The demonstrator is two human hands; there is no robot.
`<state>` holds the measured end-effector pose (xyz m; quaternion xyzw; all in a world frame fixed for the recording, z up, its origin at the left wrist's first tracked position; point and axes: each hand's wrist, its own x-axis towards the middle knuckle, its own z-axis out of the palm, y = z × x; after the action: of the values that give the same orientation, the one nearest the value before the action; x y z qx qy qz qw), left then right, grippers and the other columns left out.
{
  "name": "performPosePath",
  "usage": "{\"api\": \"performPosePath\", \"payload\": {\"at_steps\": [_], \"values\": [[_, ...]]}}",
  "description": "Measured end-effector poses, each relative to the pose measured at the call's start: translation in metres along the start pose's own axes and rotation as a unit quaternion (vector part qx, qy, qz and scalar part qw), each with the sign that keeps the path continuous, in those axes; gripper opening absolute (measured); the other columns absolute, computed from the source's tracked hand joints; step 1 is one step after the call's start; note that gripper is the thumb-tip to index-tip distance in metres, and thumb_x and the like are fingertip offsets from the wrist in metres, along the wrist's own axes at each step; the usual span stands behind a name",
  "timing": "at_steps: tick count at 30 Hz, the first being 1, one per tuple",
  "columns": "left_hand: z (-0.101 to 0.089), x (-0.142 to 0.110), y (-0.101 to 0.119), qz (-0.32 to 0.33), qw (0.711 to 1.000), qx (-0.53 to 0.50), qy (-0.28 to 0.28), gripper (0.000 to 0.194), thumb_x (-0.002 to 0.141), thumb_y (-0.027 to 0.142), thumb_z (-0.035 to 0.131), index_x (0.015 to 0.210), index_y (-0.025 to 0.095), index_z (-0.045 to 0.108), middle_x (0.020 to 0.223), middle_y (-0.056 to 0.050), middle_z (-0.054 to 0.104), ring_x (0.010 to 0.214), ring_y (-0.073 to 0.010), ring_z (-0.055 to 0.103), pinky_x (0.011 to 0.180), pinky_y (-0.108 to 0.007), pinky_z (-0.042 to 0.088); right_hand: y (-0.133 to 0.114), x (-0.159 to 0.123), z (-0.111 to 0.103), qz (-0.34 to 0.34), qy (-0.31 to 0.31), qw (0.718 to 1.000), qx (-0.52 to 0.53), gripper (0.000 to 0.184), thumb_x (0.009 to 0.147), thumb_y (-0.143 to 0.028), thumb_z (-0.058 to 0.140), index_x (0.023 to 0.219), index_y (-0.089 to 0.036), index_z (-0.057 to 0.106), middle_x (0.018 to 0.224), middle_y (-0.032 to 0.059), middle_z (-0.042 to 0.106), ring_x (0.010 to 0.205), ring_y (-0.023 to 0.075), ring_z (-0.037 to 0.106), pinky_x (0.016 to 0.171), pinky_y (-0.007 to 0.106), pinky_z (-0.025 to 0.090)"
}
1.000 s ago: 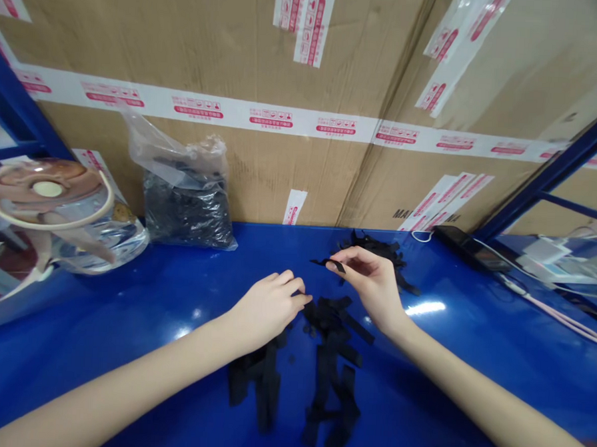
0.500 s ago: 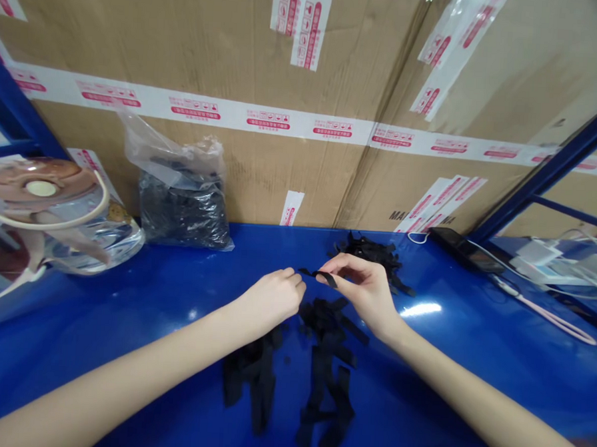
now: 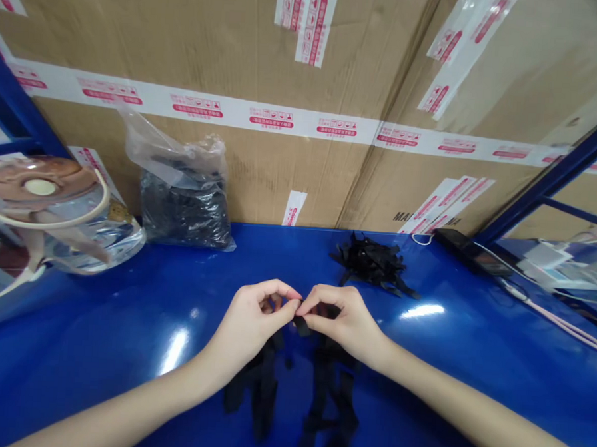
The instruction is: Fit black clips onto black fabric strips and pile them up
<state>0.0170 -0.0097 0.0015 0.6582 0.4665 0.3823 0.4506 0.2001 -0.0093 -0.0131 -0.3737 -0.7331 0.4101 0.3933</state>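
Black strip (image 3: 302,326) is in the grip, pinched between the two hands, short end hanging just below the fingertips. Left hand (image 3: 258,315): thumb and index together, clamped on the strip, other fingers curled behind. Right hand (image 3: 346,319): thumb and index also closed on it, tips right against the left hand's. Exact overlap of strip and fingertips is too small to read.

Grip is above the blue table (image 3: 122,334). Near side of grip, to the left: a bunch of black strips (image 3: 264,388), partly under the left hand. Near side, to the right: a second bunch (image 3: 327,385), partly hidden by the right hand; both a bit blurred. Small dark bit (image 3: 288,363) between the two bunches.

Beyond the grip, to the right: loose heap of black pieces (image 3: 374,261), well apart from the fingers. Beyond and left: clear plastic bag (image 3: 187,204) with black contents, standing against the cardboard (image 3: 251,174). Left of the bag: clear jug with brownish lid (image 3: 66,215). Far right of grip: dark device (image 3: 472,252), with a pink strap (image 3: 568,321) near it.
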Motion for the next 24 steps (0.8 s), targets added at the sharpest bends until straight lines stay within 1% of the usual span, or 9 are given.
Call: {"api": "performPosePath", "payload": {"at_steps": [2, 5, 8, 11, 14, 16, 20, 24], "values": [[-0.0012, -0.0029, -0.0004, -0.01, 1.0, -0.014, 0.009, 0.02, 0.074, 0.033, 0.062, 0.074, 0.015, 0.068, 0.062, 0.0, 0.062, 0.058, -0.013, 0.052, 0.056, -0.023, 0.04, -0.0014, -0.0011, 0.0001, -0.017, 0.025, 0.999, -0.022, 0.008, 0.078, -0.012, 0.069, 0.08, -0.019, 0.071, 0.074, -0.0026, 0.067, 0.066, 0.0098, 0.058, 0.063, 0.02, 0.043], [-0.0035, -0.0043, -0.0014, -0.013, 1.0, -0.019, 0.007, 0.02, 0.075, 0.034, 0.063, 0.074, 0.016, 0.069, 0.066, 0.0, 0.064, 0.061, -0.0138, 0.053, 0.058, -0.024, 0.039, -0.0038, -0.0018, -0.0004, -0.018, 0.045, 0.998, -0.028, 0.008, 0.079, -0.012, 0.069, 0.079, -0.02, 0.071, 0.072, -0.0024, 0.066, 0.067, 0.0107, 0.059, 0.065, 0.021, 0.043], [-0.0053, -0.0053, -0.0027, -0.002, 1.0, -0.002, 0.006, 0.02, 0.077, 0.034, 0.062, 0.078, 0.017, 0.071, 0.069, -0.001, 0.064, 0.063, -0.0147, 0.053, 0.059, -0.025, 0.039, -0.0052, -0.0008, -0.0003, -0.009, 0.058, 0.998, -0.023, 0.009, 0.079, -0.011, 0.068, 0.078, -0.02, 0.071, 0.071, -0.0025, 0.066, 0.067, 0.0112, 0.06, 0.064, 0.022, 0.044], [-0.0068, -0.0063, -0.0029, 0.017, 1.0, 0.017, 0.004, 0.02, 0.079, 0.034, 0.062, 0.084, 0.018, 0.072, 0.069, 0.0, 0.062, 0.062, -0.0141, 0.051, 0.058, -0.025, 0.037, -0.0049, 0.0005, 0.0002, 0.007, 0.065, 0.998, -0.009, 0.009, 0.079, -0.011, 0.068, 0.078, -0.02, 0.07, 0.073, -0.0022, 0.067, 0.067, 0.0117, 0.061, 0.064, 0.022, 0.045], [-0.0081, -0.0068, -0.0015, 0.035, 0.999, 0.033, 0.002, 0.019, 0.077, 0.034, 0.065, 0.084, 0.018, 0.073, 0.069, 0.001, 0.062, 0.06, -0.0129, 0.048, 0.057, -0.025, 0.035, -0.0033, 0.0001, 0.0009, 0.017, 0.07, 0.997, 0.02, 0.01, 0.079, -0.012, 0.068, 0.085, -0.02, 0.068, 0.076, -0.0021, 0.069, 0.069, 0.0123, 0.063, 0.066, 0.023, 0.047], [-0.009, -0.0072, -0.0012, 0.03, 0.999, 0.035, 0.003, 0.019, 0.076, 0.035, 0.066, 0.083, 0.018, 0.073, 0.07, 0.001, 0.063, 0.061, -0.0134, 0.049, 0.059, -0.025, 0.036, -0.0022, -0.0011, 0.0015, 0.002, 0.075, 0.997, 0.012, 0.01, 0.08, -0.014, 0.068, 0.087, -0.021, 0.068, 0.079, -0.0016, 0.07, 0.072, 0.0127, 0.064, 0.068, 0.023, 0.047], [-0.0101, -0.0075, -0.0036, -0.008, 1.0, -0.003, -0.008, 0.019, 0.077, 0.035, 0.065, 0.083, 0.019, 0.073, 0.075, -0.001, 0.068, 0.068, -0.0162, 0.056, 0.064, -0.026, 0.04, -0.0016, -0.0036, 0.0022, -0.059, 0.091, 0.992, -0.069, 0.003, 0.084, -0.019, 0.068, 0.083, -0.021, 0.07, 0.079, -0.0005, 0.069, 0.073, 0.0128, 0.061, 0.069, 0.025, 0.045], [-0.0097, -0.006, -0.0064, -0.02, 0.999, -0.035, -0.026, 0.018, 0.077, 0.033, 0.065, 0.084, 0.018, 0.073, 0.079, -0.001, 0.071, 0.075, -0.0174, 0.061, 0.069, -0.026, 0.043, -0.0021, -0.0046, 0.0023, -0.072, 0.084, 0.989, -0.095, 0.004, 0.085, -0.02, 0.067, 0.085, -0.021, 0.071, 0.077, -0.0007, 0.068, 0.071, 0.0124, 0.06, 0.067, 0.025, 0.044]]}}
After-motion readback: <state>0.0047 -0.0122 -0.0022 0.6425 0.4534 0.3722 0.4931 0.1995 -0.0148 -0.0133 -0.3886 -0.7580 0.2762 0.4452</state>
